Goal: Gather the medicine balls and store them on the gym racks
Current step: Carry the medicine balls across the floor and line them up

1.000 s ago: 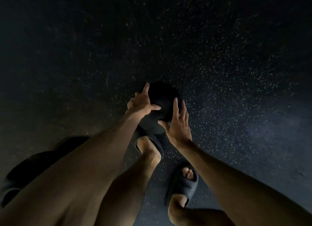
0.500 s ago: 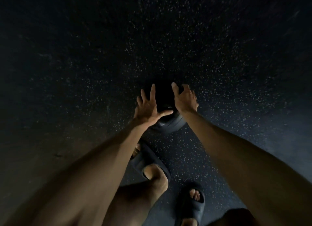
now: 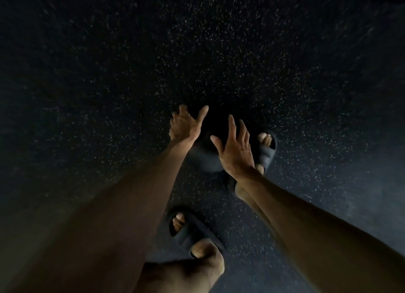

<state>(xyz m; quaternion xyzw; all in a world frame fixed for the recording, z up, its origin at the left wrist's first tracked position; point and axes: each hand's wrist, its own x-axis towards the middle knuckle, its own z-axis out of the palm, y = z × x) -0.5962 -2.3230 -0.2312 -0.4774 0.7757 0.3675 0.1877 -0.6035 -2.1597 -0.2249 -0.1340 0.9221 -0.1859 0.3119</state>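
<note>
Left hand (image 3: 185, 126) and right hand (image 3: 236, 154), fingers spread — flanking medicine ball (image 3: 205, 159), possibly touching it

Left forearm (image 3: 131, 205) and right forearm (image 3: 306, 227) bare, and the footwear's dark, chunky and open-toed: right slide (image 3: 266, 155) just beside the right hand (image 3: 236, 152), left slide (image 3: 192, 235) well below that hand, toes peeking out.
</note>
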